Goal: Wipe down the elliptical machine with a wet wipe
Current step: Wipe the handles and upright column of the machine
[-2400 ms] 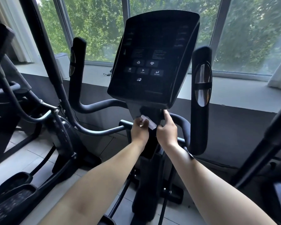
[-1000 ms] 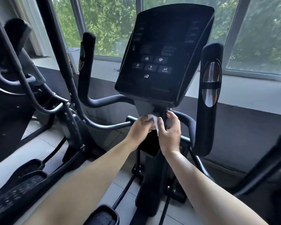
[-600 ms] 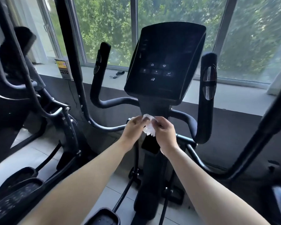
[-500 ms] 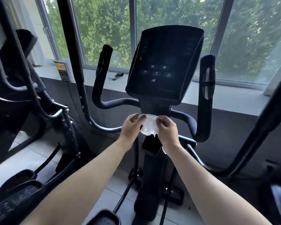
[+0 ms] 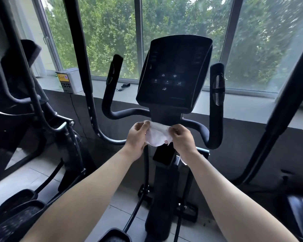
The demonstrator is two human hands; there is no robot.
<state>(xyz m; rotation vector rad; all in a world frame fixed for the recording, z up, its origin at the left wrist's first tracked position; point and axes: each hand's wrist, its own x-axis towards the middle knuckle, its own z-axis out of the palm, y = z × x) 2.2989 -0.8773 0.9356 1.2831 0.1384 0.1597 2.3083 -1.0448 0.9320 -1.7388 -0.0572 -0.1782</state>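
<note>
Now both hands hold the wipe (image 5: 157, 135) up near the machine (image 5: 164, 180), just below its dark screen (image 5: 173, 74). The left hand (image 5: 136, 137) pinches the wipe's top left edge with curled fingers. The right hand (image 5: 182, 138) pinches the top right edge, so the white sheet hangs spread between them. I cannot tell if it touches the post behind it. Far left on the sill (image 5: 243, 105) sits a white box (image 5: 70, 81) with a yellow label; what is in it cannot be seen. A black strap (image 5: 123, 86) lies to its right.
</note>
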